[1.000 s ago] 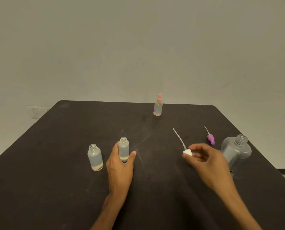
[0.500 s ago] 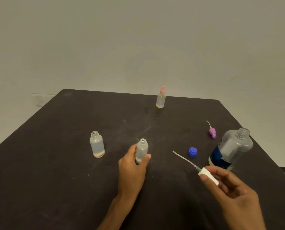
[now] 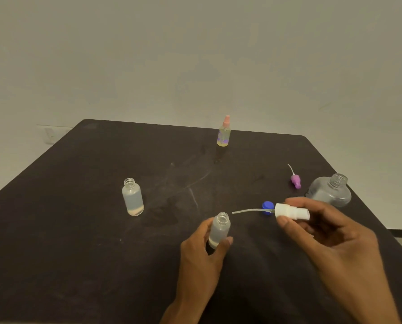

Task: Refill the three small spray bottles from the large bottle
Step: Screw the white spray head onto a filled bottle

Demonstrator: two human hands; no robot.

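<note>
Right now the left hand grips an uncapped small bottle standing on the dark surface, while the right hand pinches a white sprayer top beside it.

A dark desk with pale smears at its middle is seen. Standing on it are an open frosted bottle at the left, a pink-capped spray bottle near the far edge and a large clear bottle, uncapped, at the right. A purple spray head and a blue cap are laid near the large bottle.
</note>
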